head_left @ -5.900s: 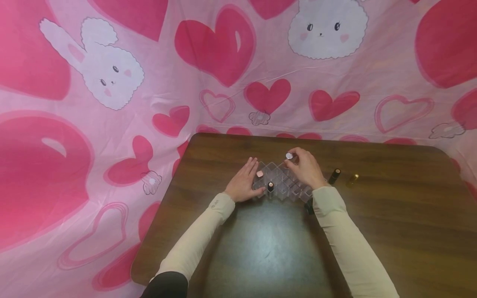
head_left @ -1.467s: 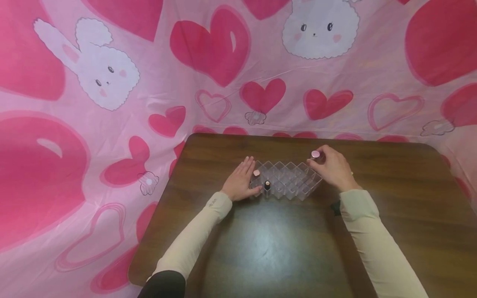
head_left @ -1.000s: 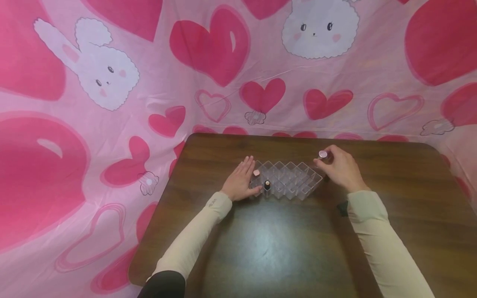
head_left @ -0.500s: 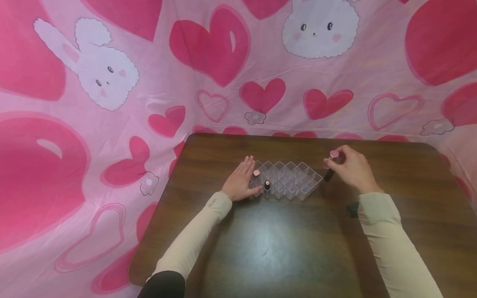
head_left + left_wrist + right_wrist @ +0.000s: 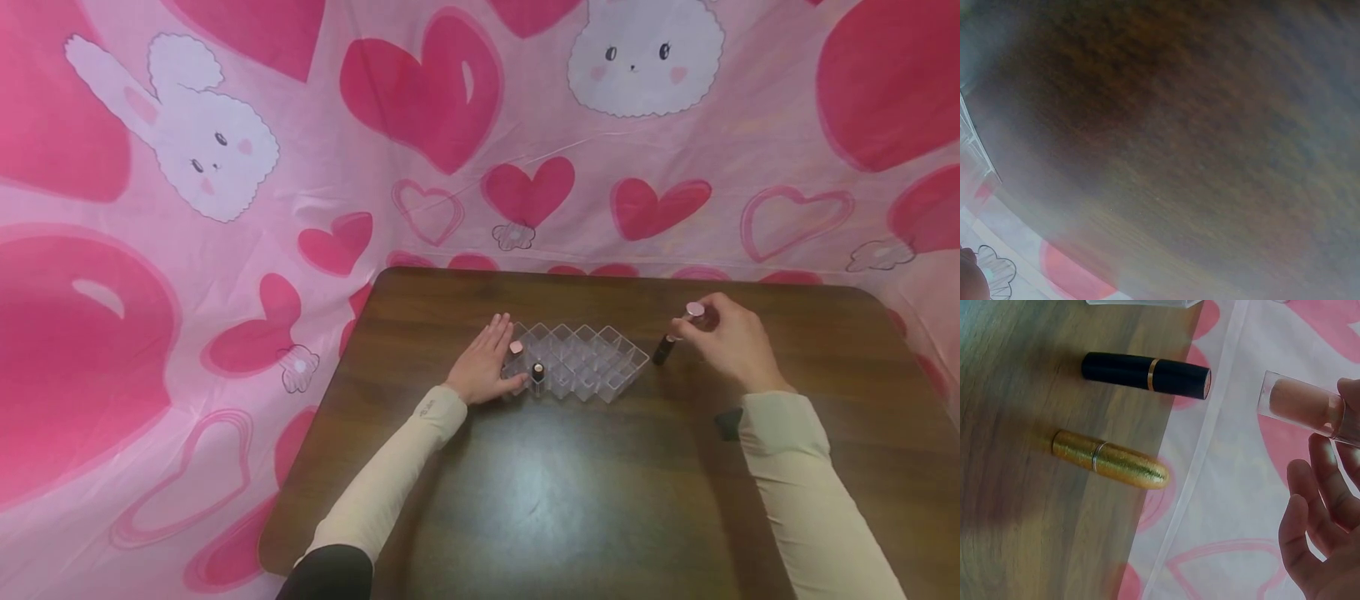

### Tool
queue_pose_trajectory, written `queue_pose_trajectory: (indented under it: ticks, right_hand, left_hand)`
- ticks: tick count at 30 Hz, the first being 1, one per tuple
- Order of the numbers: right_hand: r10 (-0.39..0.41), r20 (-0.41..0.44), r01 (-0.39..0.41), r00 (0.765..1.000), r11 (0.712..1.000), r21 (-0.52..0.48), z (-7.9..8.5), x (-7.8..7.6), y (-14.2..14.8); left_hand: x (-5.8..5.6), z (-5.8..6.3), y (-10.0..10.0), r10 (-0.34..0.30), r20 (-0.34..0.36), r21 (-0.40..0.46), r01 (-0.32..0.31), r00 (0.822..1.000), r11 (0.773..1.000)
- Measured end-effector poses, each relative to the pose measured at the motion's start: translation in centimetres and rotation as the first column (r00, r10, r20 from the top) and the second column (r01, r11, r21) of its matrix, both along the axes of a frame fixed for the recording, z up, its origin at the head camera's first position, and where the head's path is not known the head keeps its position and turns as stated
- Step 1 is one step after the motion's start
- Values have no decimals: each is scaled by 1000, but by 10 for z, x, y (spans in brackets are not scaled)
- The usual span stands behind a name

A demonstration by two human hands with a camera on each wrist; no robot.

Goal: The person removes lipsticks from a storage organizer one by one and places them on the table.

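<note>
My left hand (image 5: 480, 371) rests with straight fingers against the left end of a clear lipstick organizer (image 5: 585, 362) with diamond-shaped compartments. In its left part stand a pink-topped lipstick (image 5: 516, 348) and a black lipstick (image 5: 537, 373). To the right of the organizer, my right hand (image 5: 731, 337) pinches a lipstick tube (image 5: 695, 310) with a shiny pinkish top, above the table. The right wrist view shows that the held tube (image 5: 1300, 406) has a clear end with pinkish-beige inside. Nearby, a black lipstick with a gold band (image 5: 1147, 375) and a gold lipstick (image 5: 1110, 459) stand upright.
A dark green object (image 5: 727, 425) lies partly hidden by the right sleeve. The brown wooden table (image 5: 540, 500) meets a pink heart-patterned cloth (image 5: 427, 100) behind and at the left. The left wrist view is blurred, mostly tabletop (image 5: 1179, 156).
My right hand has moved right, from over the organizer to beyond the standing black lipstick, still pinching a tube. My left hand has stayed at the organizer's left end.
</note>
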State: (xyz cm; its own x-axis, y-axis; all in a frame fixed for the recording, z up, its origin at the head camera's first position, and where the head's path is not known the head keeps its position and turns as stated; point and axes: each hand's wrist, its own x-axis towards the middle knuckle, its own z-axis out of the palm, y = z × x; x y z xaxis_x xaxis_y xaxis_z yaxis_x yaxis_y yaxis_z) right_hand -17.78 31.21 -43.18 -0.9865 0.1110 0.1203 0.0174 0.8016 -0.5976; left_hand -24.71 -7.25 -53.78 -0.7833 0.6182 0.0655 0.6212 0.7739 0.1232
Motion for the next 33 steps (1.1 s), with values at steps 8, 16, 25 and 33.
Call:
queue_pose_trajectory:
  ticks: [8, 16, 25, 33]
  right_hand:
    - [-31, -31, 31, 999, 999, 9, 2, 1, 9]
    - [-46, -3, 46, 999, 999, -4, 2, 3, 18]
    - [-77, 17, 78, 997, 996, -37, -2, 9, 29]
    - [-101, 15, 101, 995, 993, -54, -4, 11, 36]
  left_hand:
    - [-1, 2, 1, -10, 5, -5, 10, 1000, 1000]
    - [-1, 3, 2, -8, 5, -9, 9, 1000, 1000]
    - [0, 2, 1, -3, 7, -6, 3, 1000, 1000]
    - [0, 1, 1, 4, 19, -10, -4, 1000, 1000]
